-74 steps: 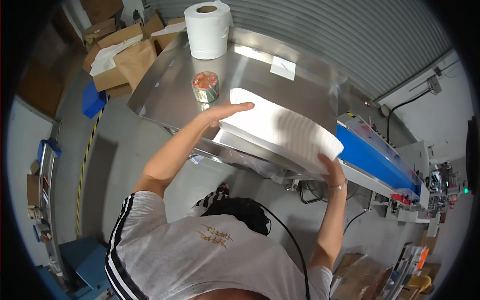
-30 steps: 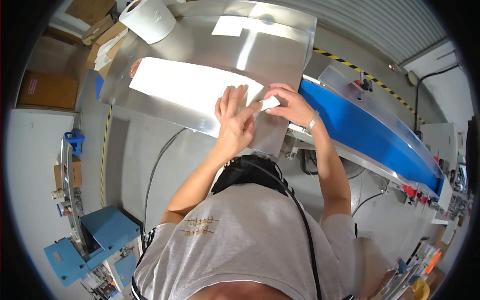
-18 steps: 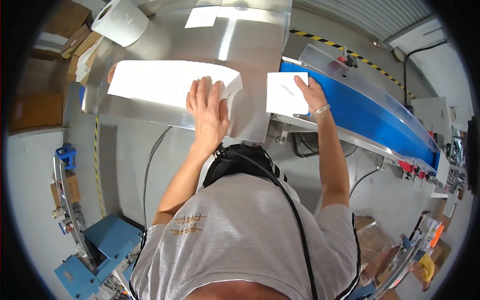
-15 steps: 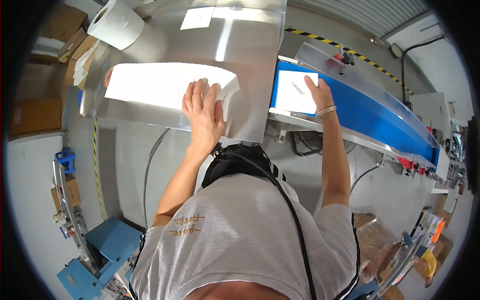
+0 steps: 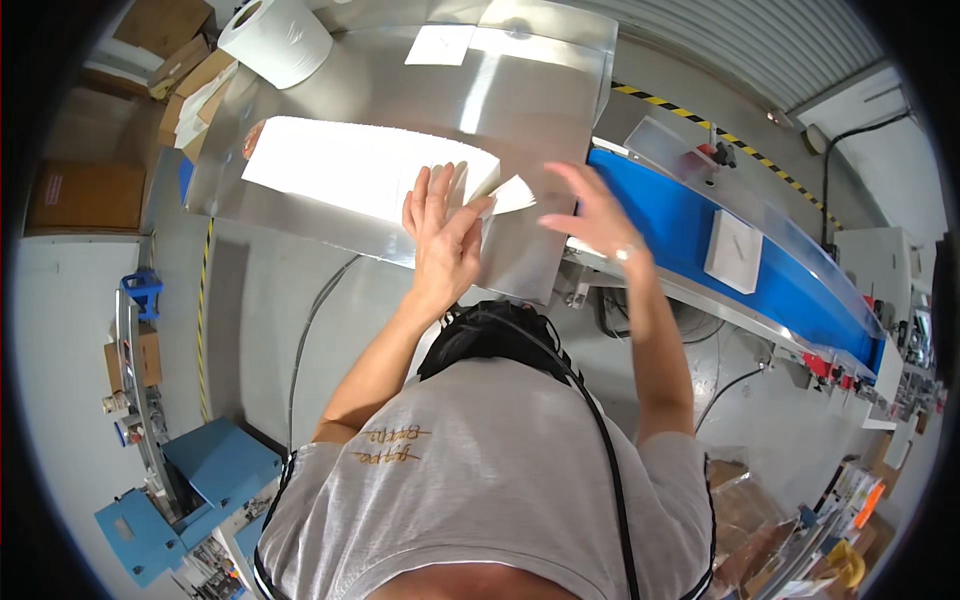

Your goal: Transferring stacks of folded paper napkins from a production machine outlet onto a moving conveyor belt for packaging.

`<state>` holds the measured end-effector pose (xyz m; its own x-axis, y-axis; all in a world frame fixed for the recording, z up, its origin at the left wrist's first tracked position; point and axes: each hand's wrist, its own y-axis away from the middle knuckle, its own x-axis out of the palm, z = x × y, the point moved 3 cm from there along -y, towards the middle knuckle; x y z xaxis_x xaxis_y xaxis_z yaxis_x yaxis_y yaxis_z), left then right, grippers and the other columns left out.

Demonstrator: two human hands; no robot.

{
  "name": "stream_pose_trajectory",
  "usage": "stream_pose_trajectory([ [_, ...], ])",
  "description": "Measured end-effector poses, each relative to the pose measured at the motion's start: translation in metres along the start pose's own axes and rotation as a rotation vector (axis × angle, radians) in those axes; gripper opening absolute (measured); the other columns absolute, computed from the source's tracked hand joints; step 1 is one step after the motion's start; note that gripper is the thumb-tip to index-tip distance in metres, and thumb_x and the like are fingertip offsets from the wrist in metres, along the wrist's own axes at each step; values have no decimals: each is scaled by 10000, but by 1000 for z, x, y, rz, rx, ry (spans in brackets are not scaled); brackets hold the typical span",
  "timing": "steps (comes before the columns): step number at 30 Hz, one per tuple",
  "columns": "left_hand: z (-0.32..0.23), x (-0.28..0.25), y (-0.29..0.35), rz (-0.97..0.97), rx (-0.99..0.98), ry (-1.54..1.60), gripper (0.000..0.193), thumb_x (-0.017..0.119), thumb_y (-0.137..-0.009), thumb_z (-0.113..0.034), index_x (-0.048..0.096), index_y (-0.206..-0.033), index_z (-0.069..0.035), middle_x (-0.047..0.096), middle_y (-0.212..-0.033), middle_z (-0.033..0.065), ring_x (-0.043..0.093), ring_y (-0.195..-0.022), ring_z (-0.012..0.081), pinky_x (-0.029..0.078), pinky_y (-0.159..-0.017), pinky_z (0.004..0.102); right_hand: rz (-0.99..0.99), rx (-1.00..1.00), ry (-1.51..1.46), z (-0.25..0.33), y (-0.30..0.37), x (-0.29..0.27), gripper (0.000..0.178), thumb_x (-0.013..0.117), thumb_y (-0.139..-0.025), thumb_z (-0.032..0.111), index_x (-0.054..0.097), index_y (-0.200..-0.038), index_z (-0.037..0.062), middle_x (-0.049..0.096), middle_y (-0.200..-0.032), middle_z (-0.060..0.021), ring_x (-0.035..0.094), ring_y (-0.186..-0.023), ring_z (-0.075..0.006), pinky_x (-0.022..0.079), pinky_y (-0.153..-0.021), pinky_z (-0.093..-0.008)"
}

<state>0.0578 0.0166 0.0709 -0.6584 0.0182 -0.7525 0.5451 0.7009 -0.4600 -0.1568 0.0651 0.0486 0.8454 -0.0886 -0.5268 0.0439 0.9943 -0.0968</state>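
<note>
A long row of white flat sheets or sleeves (image 5: 340,165), packed tightly on edge, lies along the metal table. At its right end my left hand (image 5: 440,240) rests on the row, thumb and fingers closed on the end pieces. A few loosened pieces (image 5: 514,194) fan out just past the thumb. My right hand (image 5: 596,215), slightly blurred, hovers between those pieces and the conveyor, fingers apart and holding nothing. One white square piece (image 5: 733,252) with a small dark mark lies flat on the blue conveyor belt (image 5: 650,205).
The metal table (image 5: 390,85) carries a big white paper roll (image 5: 277,42) at the far left and a white card (image 5: 440,45) at the back. A clear guard (image 5: 815,255) runs along the belt's far side. Cardboard boxes (image 5: 85,195) stand at the left.
My right hand has let go of the white square piece and moved left toward the row. The piece now lies farther right along the belt. The row's end pieces have fanned out.
</note>
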Motion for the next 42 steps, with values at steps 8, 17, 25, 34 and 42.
stream_pose_trajectory([
  [8,12,-8,-6,-63,-2,-77,382,648,-767,-63,596,-1145,-82,327,-1402,235,248,-1319,449,189,-1054,553,-182,171,-663,-52,-6,13,374,681,-864,249,554,-1116,4,628,-986,-31,566,-865,-85,469,-725,-238],
  [17,15,-4,-4,-47,-6,-91,386,625,-748,2,622,-1125,-80,376,-1377,180,295,-1298,416,211,-1049,553,-906,758,1176,-110,81,-87,528,694,-769,437,595,-1098,36,630,-1049,-167,590,-972,-354,458,-859,-407],
  [25,15,-8,-7,16,68,-58,376,637,-730,1,655,-1080,-133,351,-1408,178,238,-1336,423,154,-1065,544,23,-36,-33,11,-27,27,548,755,-737,183,527,-1229,106,435,-1356,-147,428,-1250,-293,373,-1016,-364],
  [34,31,-16,-4,-68,22,-101,367,648,-765,-42,612,-1130,-48,403,-1347,231,345,-1252,444,267,-1024,551,-499,424,-331,-98,23,-26,273,641,-889,271,619,-992,19,650,-884,-34,547,-790,-104,464,-700,-291],
  [42,30,-11,1,-79,35,-86,356,651,-746,8,643,-1087,-95,408,-1366,166,314,-1295,413,237,-1036,562,-733,441,846,-85,54,-70,581,771,-684,310,552,-1147,35,607,-1060,-173,562,-1002,-369,457,-843,-441],
])
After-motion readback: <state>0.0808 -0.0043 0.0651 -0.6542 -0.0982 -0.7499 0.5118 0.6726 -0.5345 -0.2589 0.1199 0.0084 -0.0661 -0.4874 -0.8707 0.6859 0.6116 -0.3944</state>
